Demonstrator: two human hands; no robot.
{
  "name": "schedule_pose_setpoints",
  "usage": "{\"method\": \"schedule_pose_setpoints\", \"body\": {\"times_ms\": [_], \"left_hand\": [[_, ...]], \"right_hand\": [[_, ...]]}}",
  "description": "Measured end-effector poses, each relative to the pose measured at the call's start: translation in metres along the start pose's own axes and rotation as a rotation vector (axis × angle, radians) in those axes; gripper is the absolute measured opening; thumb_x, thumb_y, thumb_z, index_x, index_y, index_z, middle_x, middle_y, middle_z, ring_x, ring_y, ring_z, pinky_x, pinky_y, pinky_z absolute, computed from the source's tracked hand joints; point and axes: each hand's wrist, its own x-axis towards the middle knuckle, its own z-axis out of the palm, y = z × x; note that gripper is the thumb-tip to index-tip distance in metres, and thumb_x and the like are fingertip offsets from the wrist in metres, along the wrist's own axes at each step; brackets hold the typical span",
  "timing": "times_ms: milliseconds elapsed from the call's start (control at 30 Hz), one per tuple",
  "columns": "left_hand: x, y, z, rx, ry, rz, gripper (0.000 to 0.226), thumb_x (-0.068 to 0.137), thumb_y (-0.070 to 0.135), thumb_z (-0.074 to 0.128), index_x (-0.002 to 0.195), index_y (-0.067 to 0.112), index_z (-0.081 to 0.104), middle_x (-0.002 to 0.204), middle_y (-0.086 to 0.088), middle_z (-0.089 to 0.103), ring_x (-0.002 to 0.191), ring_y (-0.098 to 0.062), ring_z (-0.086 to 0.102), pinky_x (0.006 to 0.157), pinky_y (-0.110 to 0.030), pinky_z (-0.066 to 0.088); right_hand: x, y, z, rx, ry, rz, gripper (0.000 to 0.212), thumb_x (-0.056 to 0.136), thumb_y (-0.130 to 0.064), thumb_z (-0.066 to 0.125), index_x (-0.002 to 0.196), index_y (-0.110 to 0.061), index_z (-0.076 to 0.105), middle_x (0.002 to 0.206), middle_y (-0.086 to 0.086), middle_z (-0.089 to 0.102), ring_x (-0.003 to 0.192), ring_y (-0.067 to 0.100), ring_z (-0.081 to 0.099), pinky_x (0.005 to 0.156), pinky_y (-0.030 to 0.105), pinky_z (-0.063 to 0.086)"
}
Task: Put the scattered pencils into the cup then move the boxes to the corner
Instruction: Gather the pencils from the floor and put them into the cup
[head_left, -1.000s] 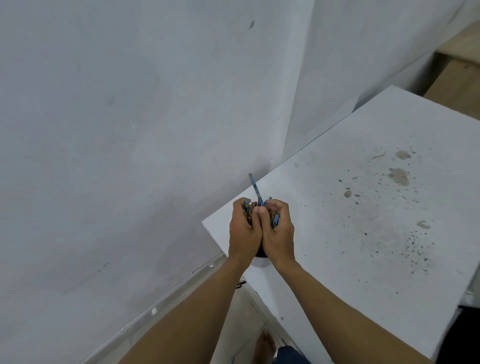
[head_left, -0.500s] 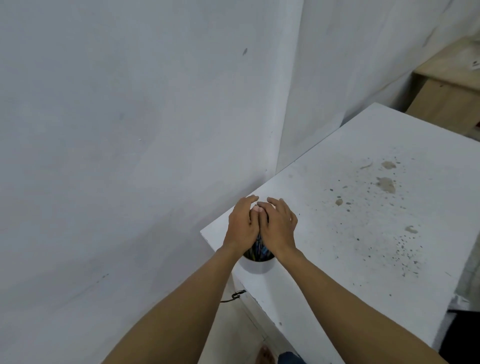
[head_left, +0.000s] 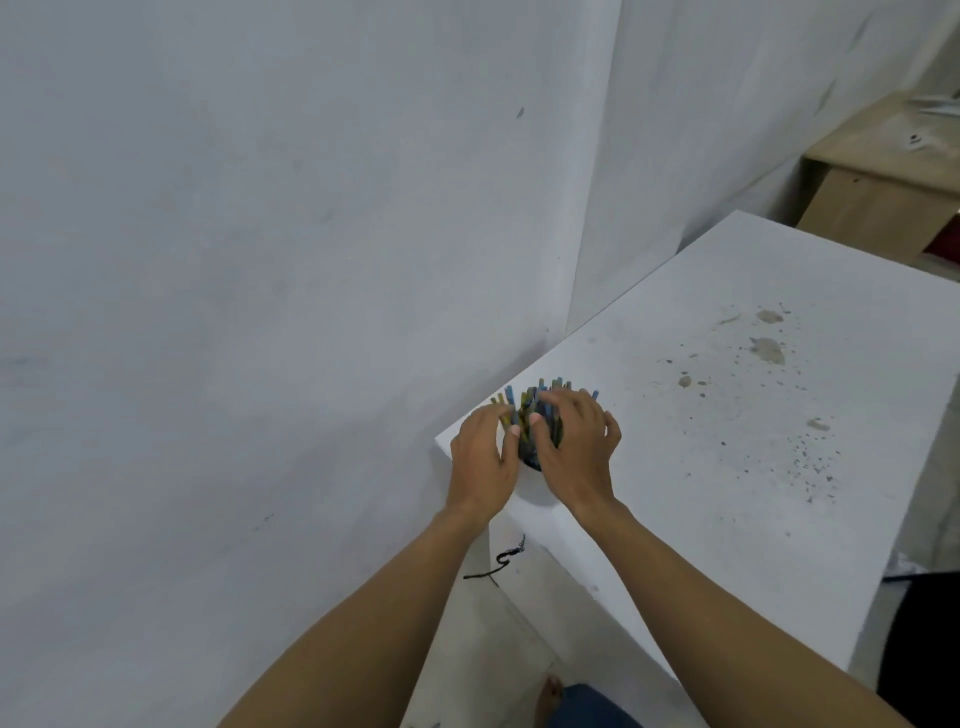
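Note:
A bunch of blue and yellow pencils (head_left: 523, 401) stands fanned out in a cup (head_left: 532, 491) at the near left corner of the white table (head_left: 727, 493). My hands hide the cup almost entirely; only its dark inside and a bit of white wall show between them. My left hand (head_left: 483, 462) lies against the left side of the bunch, thumb touching the pencils. On the right side, my right hand (head_left: 576, 457) rests with spread fingers over the pencil tops. Neither hand grips anything. No boxes are in view.
The table stands in a corner of grey walls; its top bears stains and specks (head_left: 769, 351) on the right. A wooden cabinet (head_left: 878, 202) stands behind the table at the far right. A black cable (head_left: 498, 564) hangs under the table edge. My foot (head_left: 550, 696) shows on the floor.
My hands, closed together around the pencil bunch a second ago, pushed it down into the cup and have now spread apart. The pencils have fanned out.

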Motion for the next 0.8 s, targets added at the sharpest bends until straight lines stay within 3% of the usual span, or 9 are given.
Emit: {"method": "schedule_pose_setpoints", "body": {"times_ms": [67,167,300,467,633,800], "left_hand": [[-0.026,-0.007,-0.014,0.021,-0.019,-0.026,0.026,0.097,0.018,0.05,0.122,0.014,0.057,0.124,0.0,0.059,0.117,-0.017,0.052,0.104,-0.032,0.038],[-0.064,-0.021,-0.033,0.038,-0.042,-0.053,0.027,0.098,0.019,0.05,0.123,0.014,0.057,0.126,-0.001,0.059,0.119,-0.018,0.051,0.105,-0.037,0.039],[-0.116,-0.039,-0.058,0.047,-0.066,-0.105,0.027,0.098,0.019,0.049,0.122,0.012,0.058,0.125,-0.004,0.06,0.118,-0.021,0.053,0.103,-0.041,0.04],[-0.179,-0.055,-0.087,0.068,-0.086,-0.173,0.024,0.099,0.024,0.047,0.12,0.018,0.058,0.123,0.001,0.061,0.114,-0.018,0.053,0.099,-0.028,0.036],[-0.219,-0.073,-0.111,0.078,-0.107,-0.224,0.024,0.098,0.021,0.048,0.118,0.014,0.059,0.119,-0.003,0.063,0.112,-0.021,0.055,0.1,-0.042,0.043],[-0.245,-0.081,-0.126,0.087,-0.113,-0.274,0.023,0.098,0.02,0.049,0.113,0.009,0.062,0.112,-0.006,0.065,0.107,-0.021,0.058,0.096,-0.038,0.047]], "right_hand": [[-0.024,-0.01,0.004,0.02,0.032,-0.007,0.025,0.093,-0.029,0.058,0.116,-0.024,0.06,0.127,-0.004,0.055,0.129,0.018,0.042,0.11,0.039,0.018],[-0.065,-0.024,0.012,0.028,0.032,-0.023,0.024,0.092,-0.03,0.059,0.115,-0.027,0.059,0.123,-0.008,0.055,0.126,0.015,0.044,0.108,0.041,0.024],[-0.127,-0.042,0.021,0.019,-0.006,-0.019,0.021,0.092,-0.032,0.056,0.112,-0.029,0.061,0.118,-0.011,0.056,0.123,0.011,0.045,0.105,0.031,0.019],[-0.197,-0.052,0.031,-0.017,-0.14,0.004,0.016,0.092,-0.032,0.058,0.108,-0.03,0.061,0.116,-0.011,0.057,0.12,0.012,0.048,0.107,0.036,0.022],[-0.236,-0.062,0.038,-0.01,-0.26,0.037,0.015,0.093,-0.032,0.058,0.107,-0.029,0.062,0.117,-0.009,0.058,0.119,0.012,0.047,0.106,0.029,0.019],[-0.249,-0.057,0.038,-0.025,-0.388,0.075,0.02,0.095,-0.034,0.055,0.112,-0.026,0.063,0.12,-0.007,0.059,0.119,0.013,0.049,0.1,0.026,0.02]]}}
